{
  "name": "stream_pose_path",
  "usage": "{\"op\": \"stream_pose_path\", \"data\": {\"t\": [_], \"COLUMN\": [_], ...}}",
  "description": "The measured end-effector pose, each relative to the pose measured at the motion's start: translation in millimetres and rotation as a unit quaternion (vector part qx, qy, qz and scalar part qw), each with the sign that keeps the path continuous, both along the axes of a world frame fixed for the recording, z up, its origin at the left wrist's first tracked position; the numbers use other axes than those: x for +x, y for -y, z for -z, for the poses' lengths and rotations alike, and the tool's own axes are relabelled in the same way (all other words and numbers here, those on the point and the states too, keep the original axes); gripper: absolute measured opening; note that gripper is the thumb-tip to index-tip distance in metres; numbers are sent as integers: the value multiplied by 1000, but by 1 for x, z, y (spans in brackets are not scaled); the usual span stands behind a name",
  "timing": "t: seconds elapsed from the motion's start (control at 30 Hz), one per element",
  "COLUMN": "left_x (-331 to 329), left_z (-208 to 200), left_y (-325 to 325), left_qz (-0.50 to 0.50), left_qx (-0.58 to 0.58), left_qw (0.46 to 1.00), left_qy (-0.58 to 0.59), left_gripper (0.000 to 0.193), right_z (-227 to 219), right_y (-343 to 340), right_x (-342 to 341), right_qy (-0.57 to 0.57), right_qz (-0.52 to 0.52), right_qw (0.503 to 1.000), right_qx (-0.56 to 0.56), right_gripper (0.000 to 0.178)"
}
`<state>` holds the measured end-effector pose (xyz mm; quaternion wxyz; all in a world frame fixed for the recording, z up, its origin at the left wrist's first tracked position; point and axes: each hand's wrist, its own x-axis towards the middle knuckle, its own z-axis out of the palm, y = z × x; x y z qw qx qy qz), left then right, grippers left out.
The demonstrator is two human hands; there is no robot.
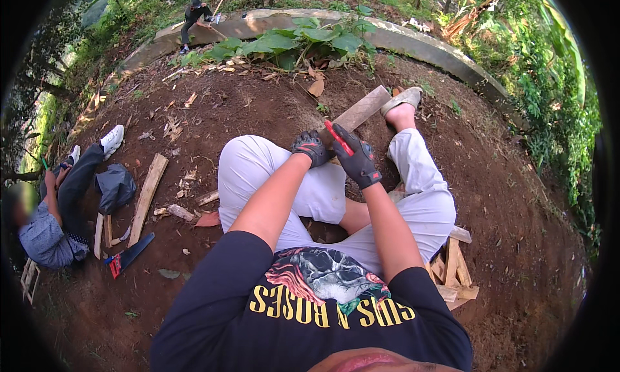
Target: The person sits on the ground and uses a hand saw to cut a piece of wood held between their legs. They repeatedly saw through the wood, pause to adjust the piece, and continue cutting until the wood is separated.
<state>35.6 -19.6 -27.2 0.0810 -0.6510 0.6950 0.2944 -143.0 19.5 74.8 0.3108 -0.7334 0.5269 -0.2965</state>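
Observation:
A flat wooden board (365, 110) slants across my lap, its far end near my sandalled foot. My left hand (311, 148), in a dark glove with red marks, is closed at the board's near end. Beside it, my right hand (356, 157), gloved the same way, presses a slim red tool (340, 138) along the board. The tool's exact kind and its working end are too small to make out. My palms hide the near part of the board.
Left of me lie a handsaw (132, 254), a long plank (148, 197) and a dark plastic bag (116, 187) near a seated person (51, 223). Wood offcuts (454, 268) are piled by my right hip. Another person (196, 20) sits on the far concrete curb (413, 41).

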Motion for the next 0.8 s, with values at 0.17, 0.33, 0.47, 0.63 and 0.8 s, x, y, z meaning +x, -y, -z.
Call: {"op": "stream_pose_path", "data": {"t": [0.17,0.33,0.47,0.63,0.8], "left_x": [21,15,1,5,4], "left_z": [34,23,-28,-37,-34], "left_y": [16,6,-7,-10,-13], "left_qz": [78,-6,-42,-63,-72], "left_qx": [-20,0,34,46,61], "left_qw": [997,1000,998,997,995], "left_qy": [15,11,-11,-16,-26], "left_gripper": [77,92,111,114,116], "right_z": [-15,-71,-144,-195,-112], "right_y": [13,-77,-156,-158,-57], "right_x": [16,-39,-85,-76,-17], "right_qy": [0,-89,-96,-105,-150], "right_qz": [-34,-2,42,55,21], "right_qw": [997,995,991,987,977], "right_qx": [63,51,83,108,147], "right_gripper": [52,50,48,47,50]}}
